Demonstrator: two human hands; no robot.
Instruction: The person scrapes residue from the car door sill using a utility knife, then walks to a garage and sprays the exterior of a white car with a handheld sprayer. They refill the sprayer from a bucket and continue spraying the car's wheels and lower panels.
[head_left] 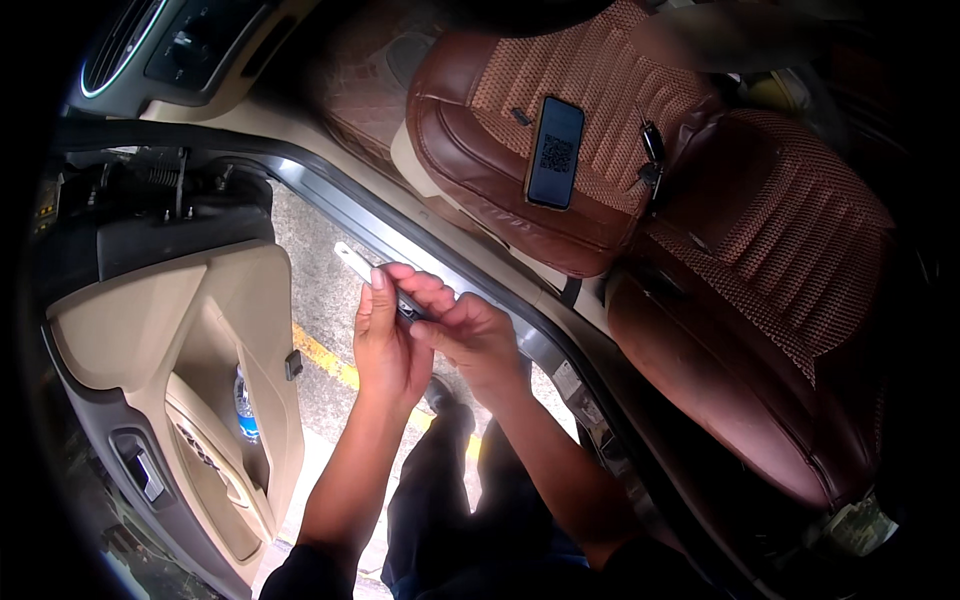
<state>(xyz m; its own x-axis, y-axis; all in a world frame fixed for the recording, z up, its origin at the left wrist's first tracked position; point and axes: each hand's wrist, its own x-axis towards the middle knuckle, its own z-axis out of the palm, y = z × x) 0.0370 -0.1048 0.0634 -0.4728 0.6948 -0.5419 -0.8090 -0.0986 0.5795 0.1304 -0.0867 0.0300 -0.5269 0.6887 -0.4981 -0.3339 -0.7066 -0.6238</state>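
Observation:
Between my two hands, above the gap of the open car doorway, is a slim object with a flat, pale, bar-like end (pixel 353 262) and a dark grey body. I cannot make out its exact kind. My left hand (pixel 385 325) is closed around its middle, thumb on top, with the pale end sticking out to the upper left. My right hand (pixel 475 345) pinches the dark lower end with thumb and fingers. The fingers hide part of the body.
On the brown leather and woven seat (pixel 445 140) lie a phone (pixel 555 155) showing a square code, a car key (pixel 652 142) and a small dark piece (pixel 521 117). The beige door (pixel 225 300) stands open at left, a water bottle (pixel 245 405) in its pocket. A metal sill (pixel 345 205) edges the doorway.

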